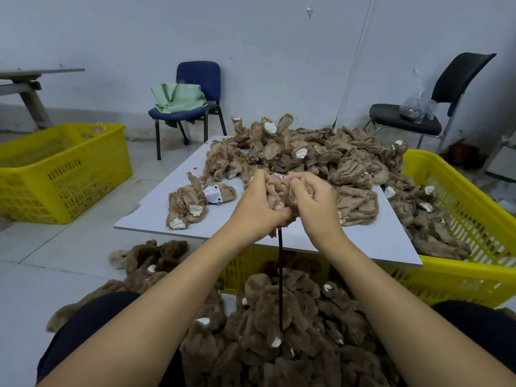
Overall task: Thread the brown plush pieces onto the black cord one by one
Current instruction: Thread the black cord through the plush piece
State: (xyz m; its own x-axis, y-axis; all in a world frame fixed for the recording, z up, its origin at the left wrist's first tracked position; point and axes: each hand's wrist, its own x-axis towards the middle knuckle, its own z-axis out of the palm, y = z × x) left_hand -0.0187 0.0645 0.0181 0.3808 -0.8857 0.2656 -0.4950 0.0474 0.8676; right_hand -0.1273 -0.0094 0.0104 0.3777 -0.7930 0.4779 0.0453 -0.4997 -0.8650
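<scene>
A brown plush piece (279,195) is gripped between the curled left hand (258,203) and right hand (314,201), the black cord (280,275) hanging taut below.

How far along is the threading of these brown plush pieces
Done: a bunch of threaded pieces hangs low on the black cord. In hand: left hand and right hand grip one plush piece. Left: the pile on the board.

Both hands grip one brown plush piece (279,195) over table (321,241): left hand (258,203), right hand (312,201). Black cord (280,280) hangs below into threaded plush heap (279,331).
</scene>
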